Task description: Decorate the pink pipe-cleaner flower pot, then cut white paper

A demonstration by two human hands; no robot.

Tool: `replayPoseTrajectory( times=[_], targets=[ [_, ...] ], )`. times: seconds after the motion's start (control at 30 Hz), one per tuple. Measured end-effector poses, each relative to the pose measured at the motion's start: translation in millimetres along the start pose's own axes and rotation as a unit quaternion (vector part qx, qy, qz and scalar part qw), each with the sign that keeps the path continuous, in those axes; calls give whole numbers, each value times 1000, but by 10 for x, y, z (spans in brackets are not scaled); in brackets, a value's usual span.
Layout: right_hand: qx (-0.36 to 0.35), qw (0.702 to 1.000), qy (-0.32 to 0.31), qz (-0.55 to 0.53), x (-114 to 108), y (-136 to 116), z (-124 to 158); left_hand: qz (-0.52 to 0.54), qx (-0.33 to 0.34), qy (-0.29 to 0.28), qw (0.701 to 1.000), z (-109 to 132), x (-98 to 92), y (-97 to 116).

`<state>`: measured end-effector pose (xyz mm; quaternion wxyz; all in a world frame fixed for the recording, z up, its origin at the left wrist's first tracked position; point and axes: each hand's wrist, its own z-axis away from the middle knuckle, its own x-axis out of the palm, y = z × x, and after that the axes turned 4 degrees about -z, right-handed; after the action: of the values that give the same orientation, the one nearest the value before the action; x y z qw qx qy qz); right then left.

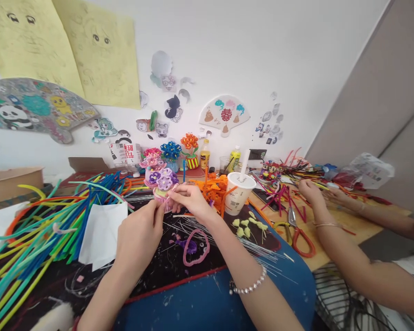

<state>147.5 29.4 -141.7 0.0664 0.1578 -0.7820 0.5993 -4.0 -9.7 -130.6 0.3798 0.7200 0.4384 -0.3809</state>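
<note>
While both hands' fingers hold potted purple flowers, a cup (lidded) stands nearby.

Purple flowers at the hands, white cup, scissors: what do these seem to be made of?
Purple flowers: probably pipe cleaners, matte, given the fuzzy looped petals.
White cup: likely paper, perhaps plastic, smooth, with a printed wall.
Scissors: blades look like metal, from their grey sheen; the orange handle is probably plastic, being evenly bright.

Red 囍 sign (bold) on white fan
</note>
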Motion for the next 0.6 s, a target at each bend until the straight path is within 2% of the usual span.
replayPoseTrajectory(
  times=[0.23,0.47,0.6],
  targets=[
    [-17,997,43,-58,-132,-43,-32,-12,10,5,1000,23,15,-7],
    [38,996,-10,-78,-51,-16,8,-21,8,10,1000,24,-5,2],
    [26,994,9,-105,-137,-46,-21,-25,16,8,1000,18,-1,14]
  ],
)
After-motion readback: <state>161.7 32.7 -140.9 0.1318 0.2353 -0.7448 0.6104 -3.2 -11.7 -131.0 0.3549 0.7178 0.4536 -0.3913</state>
